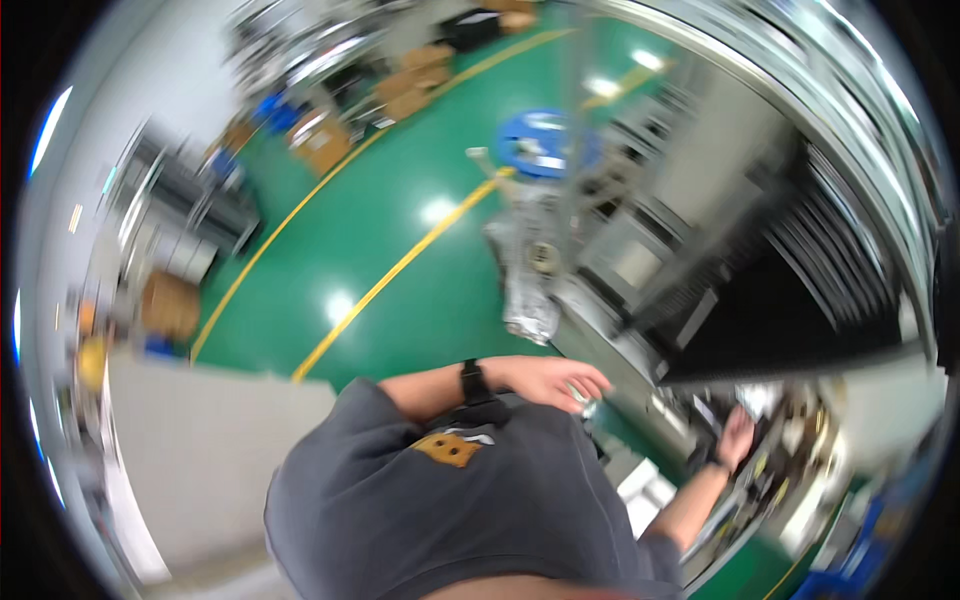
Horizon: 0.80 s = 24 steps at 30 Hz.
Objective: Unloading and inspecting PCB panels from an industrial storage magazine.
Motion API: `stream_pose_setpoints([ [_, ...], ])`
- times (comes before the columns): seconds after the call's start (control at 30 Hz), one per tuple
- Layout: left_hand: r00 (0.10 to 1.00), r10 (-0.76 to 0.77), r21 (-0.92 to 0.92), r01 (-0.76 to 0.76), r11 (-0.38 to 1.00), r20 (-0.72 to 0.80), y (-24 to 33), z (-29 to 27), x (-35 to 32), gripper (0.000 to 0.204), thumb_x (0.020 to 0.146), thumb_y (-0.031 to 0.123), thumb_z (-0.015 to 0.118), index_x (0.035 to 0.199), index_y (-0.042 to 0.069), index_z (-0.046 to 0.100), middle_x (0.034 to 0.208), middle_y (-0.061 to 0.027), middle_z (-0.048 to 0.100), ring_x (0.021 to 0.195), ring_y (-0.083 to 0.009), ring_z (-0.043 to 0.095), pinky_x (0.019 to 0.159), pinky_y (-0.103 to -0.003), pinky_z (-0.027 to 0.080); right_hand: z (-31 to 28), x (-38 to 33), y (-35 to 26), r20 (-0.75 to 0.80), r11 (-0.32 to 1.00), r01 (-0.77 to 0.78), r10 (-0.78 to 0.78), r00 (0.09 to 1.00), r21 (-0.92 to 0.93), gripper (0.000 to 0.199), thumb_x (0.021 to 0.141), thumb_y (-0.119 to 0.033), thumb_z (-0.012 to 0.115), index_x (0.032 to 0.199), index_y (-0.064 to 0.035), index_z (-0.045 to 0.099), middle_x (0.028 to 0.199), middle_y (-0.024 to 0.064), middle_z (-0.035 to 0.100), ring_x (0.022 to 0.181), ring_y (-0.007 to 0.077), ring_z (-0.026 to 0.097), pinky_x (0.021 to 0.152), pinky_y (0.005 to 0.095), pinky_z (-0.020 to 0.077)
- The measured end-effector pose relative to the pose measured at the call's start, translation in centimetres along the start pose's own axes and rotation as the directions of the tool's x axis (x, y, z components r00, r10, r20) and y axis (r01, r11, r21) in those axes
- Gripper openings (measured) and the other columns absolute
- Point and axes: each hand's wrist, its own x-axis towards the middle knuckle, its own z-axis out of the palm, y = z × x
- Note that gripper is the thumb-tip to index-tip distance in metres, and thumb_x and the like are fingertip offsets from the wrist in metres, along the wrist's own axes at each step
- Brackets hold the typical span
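My left hand (552,382) is held across in front of my grey shirt, a black strap (473,382) around its wrist. Its fingers are bent around a small pale, shiny thing (588,406) whose kind I cannot make out. Out to the right, my right hand (737,438) reaches over a cluttered bench (770,470) of tools and parts, close to a bright silvery item (762,398). Motion smears its fingers, so their grip and anything in them are unclear.
A large black slatted unit (800,290) stands at the right within a metal frame. Beyond it are a silver-wrapped part (530,300) and a blue disc (540,143). Cardboard boxes (320,142) and a grey cart (200,190) line the far left. A grey panel (215,450) is at my left.
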Motion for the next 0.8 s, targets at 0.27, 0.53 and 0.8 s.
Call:
stream_pose_setpoints([
  [0.27, 0.976, 0.05, -0.045, -0.061, 0.997, -0.213, -1.9, -2.1, -5.6, 0.052, 0.088, 0.014, 0.062, 0.134, 0.01, 0.039, 0.126, -0.0111, 0.051, 0.117, -0.018, 0.047, 0.097, -0.036, 0.041, 13.5, -10.6, -6.9, 0.004, 0.827, -0.421, 0.452, 0.892, 0.373, 0.037, 0.092, -0.013, 0.053, 0.127, -0.0026, 0.046, 0.12, 0.0133, 0.057, 0.105, 0.0215, 0.057, 0.088, 0.0315, 0.049],
  [0.53, 0.894, 0.103, -0.039, -0.133, 0.99, -0.436, -3.6, -4.9, -11.8, 0.047, 0.089, 0.014, 0.06, 0.132, 0.009, 0.041, 0.122, -0.0104, 0.053, 0.111, -0.0166, 0.05, 0.094, -0.034, 0.042, 23.6, -13.4, -6.6, 0.491, 0.791, -0.341, 0.591, 0.64, -0.508, 0.025, 0.095, -0.023, 0.047, 0.114, -0.015, 0.062, 0.117, 0.0151, 0.06, 0.107, 0.0289, 0.057, 0.086, 0.0382, 0.0455],
  [0.8, 0.813, 0.124, -0.033, -0.173, 0.984, -0.568, -2.9, -8.9, -17.3, 0.037, 0.09, 0.015, 0.058, 0.124, 0.006, 0.047, 0.107, -0.008, 0.062, 0.092, -0.013, 0.059, 0.082, -0.029, 0.046, 40.8, -19.1, -0.5, 0.531, 0.845, -0.426, 0.535, 0.657, -0.324, 0.022, 0.095, -0.015, 0.051, 0.111, -0.0015, 0.058, 0.094, 0.0105, 0.058, 0.078, 0.0186, 0.057, 0.073, 0.0271, 0.0484],
])
